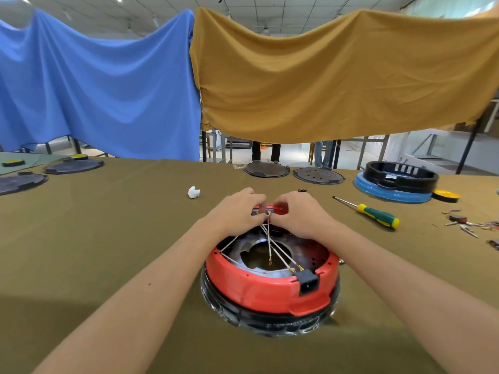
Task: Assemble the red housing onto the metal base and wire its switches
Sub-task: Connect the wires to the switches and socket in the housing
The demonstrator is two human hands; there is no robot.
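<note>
Wiring the switch now, so the housing (270, 290) part looks basically done: it's sitting down on the base (270, 323) right in front of me, red ring on top, shiny metal rim poking out underneath.

Both hands are up at the 12 o'clock edge of the housing. My left hand (237, 211) has its fingers curled round the switch (261, 212) in the far wall, steadying it. My right hand (299, 215) is pinched together right beside it, I think on a wire end, but my knuckles hide the tips so I can't say exactly what's between them.

The white wires (279, 253) fan out from that spot back across the open middle. A couple run to the black socket (309, 282) at about 5 o'clock on the near wall, one goes off to 9 o'clock, and one just dangles in the centre with a brass tip.

Next move, as I see it: push the terminal squarely onto the switch tab while the left hand keeps the switch from popping back out. Small force, good alignment. That loose wire probably wants a home after.

Screwdriver (374, 213) is lying off at 2 o'clock, within reach.
</note>
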